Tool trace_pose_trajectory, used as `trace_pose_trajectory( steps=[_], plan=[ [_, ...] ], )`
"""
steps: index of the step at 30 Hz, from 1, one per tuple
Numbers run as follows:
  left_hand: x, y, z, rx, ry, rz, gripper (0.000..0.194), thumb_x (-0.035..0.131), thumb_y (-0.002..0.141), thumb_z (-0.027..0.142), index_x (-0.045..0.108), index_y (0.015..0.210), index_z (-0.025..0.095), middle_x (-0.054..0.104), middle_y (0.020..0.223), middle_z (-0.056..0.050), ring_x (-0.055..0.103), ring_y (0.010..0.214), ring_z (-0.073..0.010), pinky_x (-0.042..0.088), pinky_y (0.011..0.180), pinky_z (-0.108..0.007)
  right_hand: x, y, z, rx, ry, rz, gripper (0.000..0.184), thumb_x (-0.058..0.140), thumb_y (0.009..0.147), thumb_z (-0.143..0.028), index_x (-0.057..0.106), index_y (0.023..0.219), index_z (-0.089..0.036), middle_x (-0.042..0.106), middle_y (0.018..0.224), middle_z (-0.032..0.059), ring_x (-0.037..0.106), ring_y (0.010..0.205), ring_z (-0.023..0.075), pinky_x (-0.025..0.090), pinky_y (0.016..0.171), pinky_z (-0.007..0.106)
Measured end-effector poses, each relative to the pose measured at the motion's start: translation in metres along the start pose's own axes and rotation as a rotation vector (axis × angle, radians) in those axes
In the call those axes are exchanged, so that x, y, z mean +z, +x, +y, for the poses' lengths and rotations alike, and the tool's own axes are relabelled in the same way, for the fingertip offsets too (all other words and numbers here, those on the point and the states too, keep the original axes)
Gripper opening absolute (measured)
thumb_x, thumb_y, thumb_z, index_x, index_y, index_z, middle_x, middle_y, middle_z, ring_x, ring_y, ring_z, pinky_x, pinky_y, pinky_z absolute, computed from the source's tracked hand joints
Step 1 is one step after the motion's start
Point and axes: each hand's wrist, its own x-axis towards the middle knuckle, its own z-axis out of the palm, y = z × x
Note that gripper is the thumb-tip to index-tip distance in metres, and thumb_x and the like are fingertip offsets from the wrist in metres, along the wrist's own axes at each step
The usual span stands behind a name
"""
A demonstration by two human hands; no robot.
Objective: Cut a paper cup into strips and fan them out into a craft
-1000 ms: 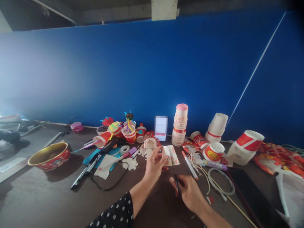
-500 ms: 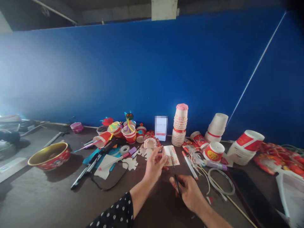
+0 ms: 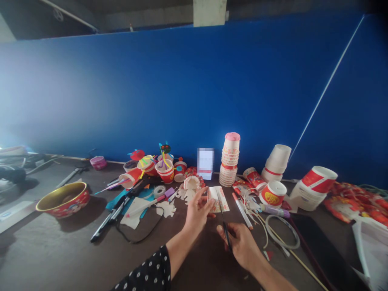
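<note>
My left hand (image 3: 198,210) pinches the left edge of a piece of white paper (image 3: 223,199) with a red print, held up over the table. Closed around the dark handles of a pair of scissors (image 3: 224,228) is my right hand (image 3: 241,244). The narrow blades point away from me and lie along the paper's middle. Whether the blades are spread or together is too small to make out. Just behind the paper, a paper cut-out with a scalloped edge (image 3: 191,185) rests on the table.
A tall stack of paper cups (image 3: 229,161) stands behind the paper. A red-and-gold bowl (image 3: 63,200) is at left, with decorated cups (image 3: 165,169) further back. To the right lie a white marker (image 3: 242,211), a clear coil (image 3: 281,231) and a dark flat panel (image 3: 324,246).
Both hands, the paper and the scissors hold almost the same place, with only a very slight shift of the paper.
</note>
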Motion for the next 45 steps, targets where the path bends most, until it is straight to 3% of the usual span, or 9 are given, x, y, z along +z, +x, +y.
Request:
trace_pose_trajectory(
  steps=[15, 19, 27, 38, 45],
  plan=[
    [-0.001, 0.0, 0.0, -0.004, -0.034, -0.006, 0.071, 0.071, 0.059, 0.041, 0.046, 0.12, 0.016, 0.058, 0.072, 0.0, 0.054, 0.056, -0.0109, 0.05, 0.044, -0.022, -0.006, -0.001, -0.013, 0.002, -0.006, -0.009, 0.047, 0.046, 0.078, -0.056, 0.046, 0.052, -0.017, 0.045, 0.045, -0.0034, 0.042, 0.044, 0.0094, 0.027, 0.043, 0.021],
    [0.0, 0.0, 0.0, -0.012, -0.046, 0.02, 0.063, 0.069, 0.062, 0.043, 0.05, 0.115, 0.016, 0.055, 0.063, 0.003, 0.051, 0.05, -0.0086, 0.05, 0.045, -0.022, -0.006, -0.001, -0.013, 0.002, -0.013, -0.004, 0.048, 0.046, 0.078, -0.057, 0.045, 0.051, -0.017, 0.046, 0.044, -0.003, 0.043, 0.044, 0.0096, 0.028, 0.043, 0.021],
    [0.001, 0.0, -0.001, -0.041, -0.031, 0.069, 0.043, 0.07, 0.063, 0.038, 0.054, 0.095, 0.015, 0.059, 0.058, 0.002, 0.057, 0.049, -0.012, 0.051, 0.045, -0.023, -0.006, 0.0, -0.011, 0.006, 0.014, 0.015, 0.049, 0.045, 0.078, -0.058, 0.046, 0.051, -0.017, 0.046, 0.045, -0.0025, 0.044, 0.045, 0.0106, 0.029, 0.044, 0.022],
    [-0.002, -0.001, 0.009, -0.155, -0.08, 0.075, 0.049, 0.075, 0.058, 0.033, 0.057, 0.098, 0.011, 0.063, 0.065, -0.003, 0.054, 0.046, -0.0086, 0.04, 0.037, -0.016, -0.005, 0.002, -0.005, 0.013, 0.064, 0.01, 0.047, 0.046, 0.077, -0.057, 0.047, 0.052, -0.017, 0.047, 0.046, -0.0027, 0.043, 0.046, 0.0103, 0.03, 0.045, 0.022],
    [-0.005, 0.003, 0.012, -0.199, -0.154, 0.092, 0.045, 0.077, 0.053, 0.03, 0.057, 0.09, 0.014, 0.058, 0.059, 0.003, 0.049, 0.043, -0.0059, 0.04, 0.039, -0.016, -0.005, 0.002, -0.005, 0.019, 0.048, -0.05, 0.05, 0.044, 0.077, -0.06, 0.048, 0.052, -0.017, 0.05, 0.048, -0.0019, 0.044, 0.047, 0.0099, 0.03, 0.047, 0.021]
  ],
)
